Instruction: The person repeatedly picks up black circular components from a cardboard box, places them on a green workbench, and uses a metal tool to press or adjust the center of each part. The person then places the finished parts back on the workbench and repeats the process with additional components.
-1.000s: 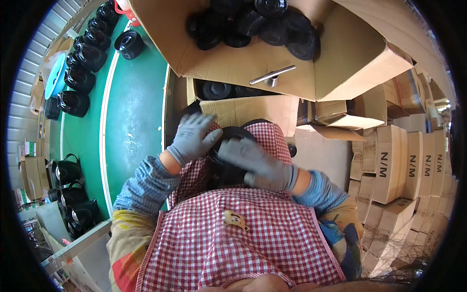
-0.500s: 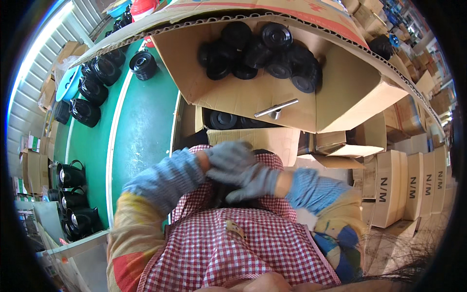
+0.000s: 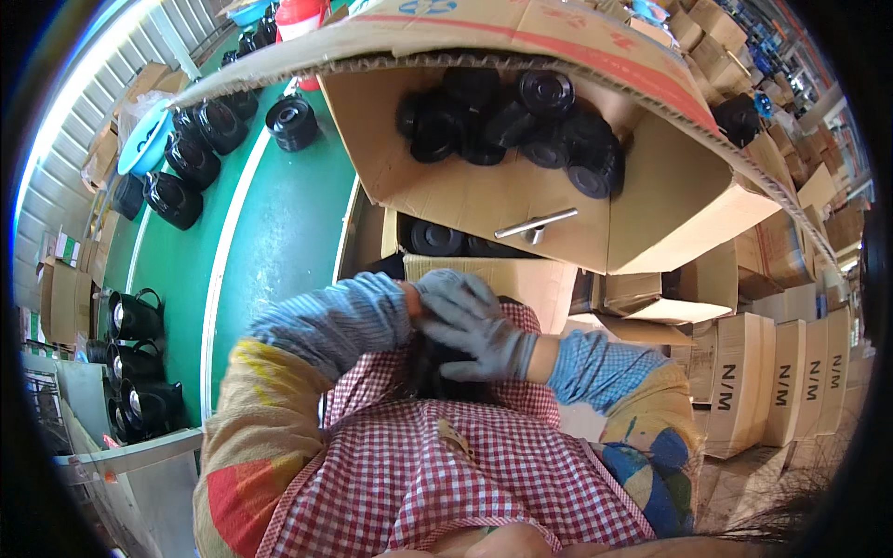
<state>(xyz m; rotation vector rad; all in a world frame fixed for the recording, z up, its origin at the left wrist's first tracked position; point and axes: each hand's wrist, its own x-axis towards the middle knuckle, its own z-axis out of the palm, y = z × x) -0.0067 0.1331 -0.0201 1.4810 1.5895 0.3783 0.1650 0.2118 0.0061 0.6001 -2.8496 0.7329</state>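
Both my hands wear grey gloves and meet over my lap. My right hand (image 3: 479, 335) reaches across with its fingers stretched out and its thumb apart, lying over my left hand. Most of my left hand (image 3: 435, 282) is covered by it, so its fingers do not show. Beneath the hands, between my knees, is a dark black object (image 3: 430, 365); its kind is hidden. Beyond my hands a metal T-shaped tool (image 3: 537, 226) rests on the lower wall of a tilted cardboard box (image 3: 484, 209). Round black plastic parts (image 3: 544, 93) are heaped inside that box.
A green workbench (image 3: 270, 242) runs along my left, holding several black kettle-like jugs (image 3: 174, 200) and a round black part (image 3: 292, 123). Another open carton with black parts (image 3: 435, 239) sits below the tilted box. Stacked cartons (image 3: 744, 372) stand at my right.
The box and bench sit slightly lower in the picture as the view has shifted. My right hand now lies further over the left, its fingers more visible.
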